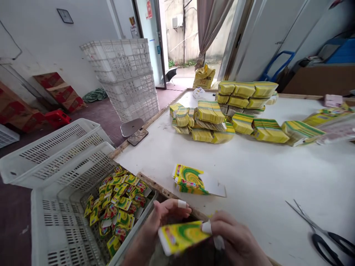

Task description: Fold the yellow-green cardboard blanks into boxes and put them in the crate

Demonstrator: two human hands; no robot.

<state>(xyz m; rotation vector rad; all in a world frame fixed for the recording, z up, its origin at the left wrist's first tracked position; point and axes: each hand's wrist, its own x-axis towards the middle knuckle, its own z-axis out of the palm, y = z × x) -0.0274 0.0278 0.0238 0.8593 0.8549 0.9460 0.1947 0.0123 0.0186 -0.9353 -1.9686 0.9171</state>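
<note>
In the head view my right hand pinches a small yellow and green carton by its right end, just off the table's near edge. My left hand is cupped behind the carton's left end with its fingers apart; whether it touches the carton I cannot tell. White tape wraps some fingertips on both hands. Beyond them, a few flat cartons of the same print lie on the white table, one with a white flap pointing right. Left of my hands, a white plastic crate holds many such cartons.
Bundled flat cartons are stacked across the table, with more stacks behind. Black-handled scissors lie open at right. A phone rests by the left edge. Tall stacked crates stand near the doorway.
</note>
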